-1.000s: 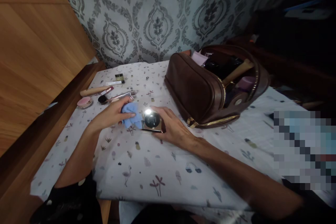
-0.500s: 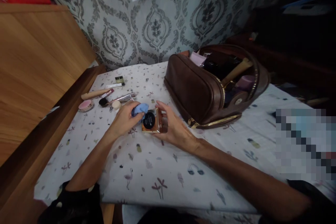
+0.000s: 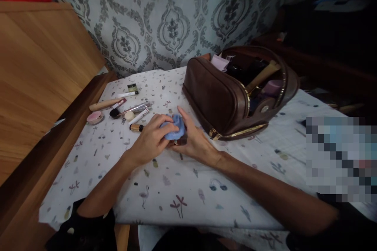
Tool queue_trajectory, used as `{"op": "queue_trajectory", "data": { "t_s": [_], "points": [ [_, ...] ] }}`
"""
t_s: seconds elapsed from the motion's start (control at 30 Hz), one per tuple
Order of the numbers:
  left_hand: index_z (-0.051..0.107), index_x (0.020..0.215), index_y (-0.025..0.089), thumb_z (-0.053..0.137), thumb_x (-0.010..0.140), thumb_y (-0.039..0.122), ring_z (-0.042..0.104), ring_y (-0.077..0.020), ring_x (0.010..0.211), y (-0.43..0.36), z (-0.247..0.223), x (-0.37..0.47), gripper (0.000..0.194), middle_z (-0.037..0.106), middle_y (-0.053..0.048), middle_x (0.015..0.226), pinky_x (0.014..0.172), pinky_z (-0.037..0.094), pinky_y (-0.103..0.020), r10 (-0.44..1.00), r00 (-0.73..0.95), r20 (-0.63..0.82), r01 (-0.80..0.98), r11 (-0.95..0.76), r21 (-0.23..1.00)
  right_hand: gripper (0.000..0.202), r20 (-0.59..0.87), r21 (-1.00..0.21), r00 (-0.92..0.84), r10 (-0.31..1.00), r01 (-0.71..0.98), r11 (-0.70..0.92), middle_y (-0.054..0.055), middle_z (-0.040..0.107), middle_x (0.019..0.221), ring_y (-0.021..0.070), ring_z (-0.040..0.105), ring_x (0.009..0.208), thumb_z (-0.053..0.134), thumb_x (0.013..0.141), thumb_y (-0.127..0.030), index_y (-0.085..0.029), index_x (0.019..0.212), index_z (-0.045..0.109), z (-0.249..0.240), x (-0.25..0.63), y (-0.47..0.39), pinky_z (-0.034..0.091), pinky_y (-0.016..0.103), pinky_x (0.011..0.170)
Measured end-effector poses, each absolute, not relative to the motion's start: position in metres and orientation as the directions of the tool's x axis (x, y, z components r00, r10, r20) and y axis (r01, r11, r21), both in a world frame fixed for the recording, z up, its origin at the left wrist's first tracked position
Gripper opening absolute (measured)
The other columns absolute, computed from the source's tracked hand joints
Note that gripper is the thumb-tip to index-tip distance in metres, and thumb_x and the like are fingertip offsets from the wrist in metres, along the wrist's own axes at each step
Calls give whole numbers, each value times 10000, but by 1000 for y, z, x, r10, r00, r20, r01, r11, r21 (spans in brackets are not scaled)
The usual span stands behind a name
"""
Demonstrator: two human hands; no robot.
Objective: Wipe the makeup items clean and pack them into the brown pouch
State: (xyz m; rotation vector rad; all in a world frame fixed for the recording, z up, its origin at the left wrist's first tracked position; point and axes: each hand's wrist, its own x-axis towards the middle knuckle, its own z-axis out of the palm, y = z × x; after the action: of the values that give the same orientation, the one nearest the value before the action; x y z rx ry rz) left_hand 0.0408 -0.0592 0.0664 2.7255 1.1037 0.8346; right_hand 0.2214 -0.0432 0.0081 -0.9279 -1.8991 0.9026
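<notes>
My left hand (image 3: pixel 153 135) is closed on a blue cloth (image 3: pixel 174 128) and presses it onto a square gold-brown makeup compact (image 3: pixel 176 142). The compact is mostly hidden under the cloth and my fingers. My right hand (image 3: pixel 194 137) grips the compact from the right side, thumb and fingers around its edges. Left of my hands lie a small gold-and-dark tube (image 3: pixel 136 127), a white tube (image 3: pixel 140 117) and a small round cream-coloured item (image 3: pixel 129 115).
An open brown leather makeup bag (image 3: pixel 212 90), filled with cosmetics, stands at the right. Farther left lie a makeup brush (image 3: pixel 114 113), a pink round compact (image 3: pixel 94 117), a wooden-coloured stick (image 3: pixel 101 105) and a small green jar (image 3: pixel 132 87). A wooden cabinet (image 3: pixel 44 66) borders the left.
My left hand has moved right with the blue cloth, from the compact's left edge onto its top, covering the black round mark. The gold-and-dark tube and white tube are now uncovered.
</notes>
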Motion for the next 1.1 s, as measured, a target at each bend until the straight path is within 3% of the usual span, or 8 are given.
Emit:
{"op": "queue_trajectory", "data": {
  "t_s": [0.13,0.27,0.4,0.57,0.7,0.8,1.0,1.1],
  "points": [
    [635,960,204,460,831,-1,526,-215,1032,-63,79,39,299,577,-77,1088,868,466,-357,636,699,328,557,-771,309,1172,387,-848,-363,848,221,482,178,542,1350,293,610,1164,835,639,-294,-196,1561,120,4,220,-40,498,455,999],
    [663,879,206,451,822,-8,538,-188,973,-62,91,32,306,570,-55,1042,826,455,-311,654,736,175,556,-731,395,1175,374,-869,-385,844,171,464,156,545,1333,256,654,1055,829,630,-278,-250,1560,112,-1,221,-37,527,430,934],
    [700,839,216,481,814,36,561,-176,973,-55,93,17,285,569,-40,1075,834,446,-287,704,710,-18,625,-618,476,1112,318,-900,-398,861,158,406,122,536,1324,208,668,951,804,653,-264,-278,1552,149,1,222,-36,552,402,878],
    [721,818,227,476,713,15,583,-159,905,-44,88,-3,341,584,-15,1049,825,451,-269,747,642,-171,710,-496,499,975,324,-890,-402,856,177,420,117,542,1310,243,631,1073,807,685,-278,-248,1510,288,1,224,-36,530,425,955],
    [701,798,211,445,672,12,573,-149,801,-39,85,-8,347,578,-15,946,729,446,-261,782,603,-161,745,-478,466,820,413,-815,-422,807,224,535,126,536,1298,279,572,1185,779,707,-275,-213,1438,411,-4,225,-32,482,458,1030],
    [688,835,211,430,683,16,565,-152,763,-39,82,-3,357,582,-14,924,725,442,-288,836,544,-78,776,-466,425,786,448,-785,-438,780,224,577,122,514,1315,280,555,1206,745,729,-242,-230,1438,406,-8,225,-30,473,466,1041],
    [655,1117,227,442,796,70,585,-199,999,-46,69,21,416,584,-51,1077,899,469,-344,883,425,197,746,-465,476,871,446,-772,-443,778,250,585,136,492,1375,294,538,1250,726,731,-231,-240,1492,304,-6,225,-32,474,478,1043],
    [641,1167,235,440,836,71,556,-199,1094,-50,71,25,420,564,-71,1161,968,447,-350,819,530,221,658,-561,502,930,399,-789,-442,804,282,546,150,503,1380,300,590,1182,734,706,-245,-223,1512,269,-4,225,-33,500,476,1009]
  ]
}}
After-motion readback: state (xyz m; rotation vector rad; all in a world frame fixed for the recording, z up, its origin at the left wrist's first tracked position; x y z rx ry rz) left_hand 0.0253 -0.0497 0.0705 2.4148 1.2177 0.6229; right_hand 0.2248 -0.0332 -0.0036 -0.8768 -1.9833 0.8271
